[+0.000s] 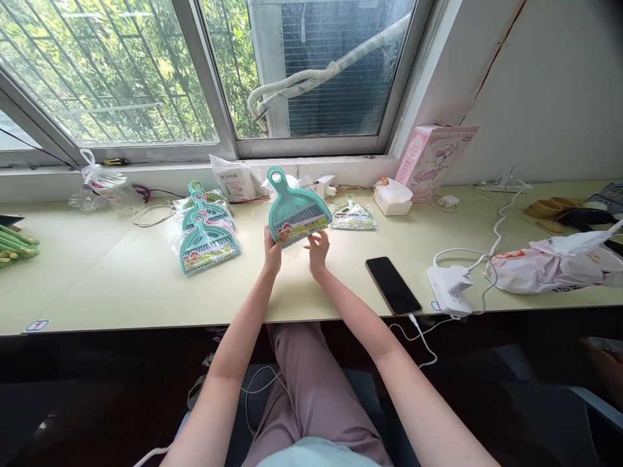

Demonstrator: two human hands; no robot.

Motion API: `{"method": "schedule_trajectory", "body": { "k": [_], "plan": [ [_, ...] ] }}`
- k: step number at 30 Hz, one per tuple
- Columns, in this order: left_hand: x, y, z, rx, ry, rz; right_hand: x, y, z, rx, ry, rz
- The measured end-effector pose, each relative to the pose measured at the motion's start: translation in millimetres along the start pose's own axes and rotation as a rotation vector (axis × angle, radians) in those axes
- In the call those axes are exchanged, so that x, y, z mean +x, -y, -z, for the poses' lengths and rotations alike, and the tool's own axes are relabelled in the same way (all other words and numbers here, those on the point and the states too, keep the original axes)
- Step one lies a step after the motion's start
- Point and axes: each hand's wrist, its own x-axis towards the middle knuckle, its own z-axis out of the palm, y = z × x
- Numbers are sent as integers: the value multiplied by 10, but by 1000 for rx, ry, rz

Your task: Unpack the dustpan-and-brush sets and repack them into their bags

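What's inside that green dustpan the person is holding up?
A gray-bristled brush sits in the dustpan, with a printed label across its lower front. Whatever lies behind the brush and label is covered.

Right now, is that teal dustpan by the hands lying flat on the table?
No, the left hand holds the teal dustpan up by its lower left edge.
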Motion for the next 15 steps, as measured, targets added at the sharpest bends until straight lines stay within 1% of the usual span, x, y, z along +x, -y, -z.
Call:
{"method": "schedule_trajectory", "body": {
  "k": [2, 6, 8, 11, 13, 15],
  "plan": [
    [-6, 30, -2, 1, 10, 47, 41, -19, 25, -108, -15, 67],
    [-2, 56, 16, -72, 61, 187, 192, -7, 152, -448, -37, 308],
    [8, 51, 26, -105, 61, 218, 233, 19, 206, -541, -53, 387],
    [19, 36, 26, -159, 16, 237, 218, 70, 231, -562, -61, 418],
    [18, 26, 17, -197, 8, 247, 183, 106, 219, -503, -68, 398],
    [11, 23, 7, -228, 10, 243, 150, 134, 196, -399, -70, 362]
  ]
}}
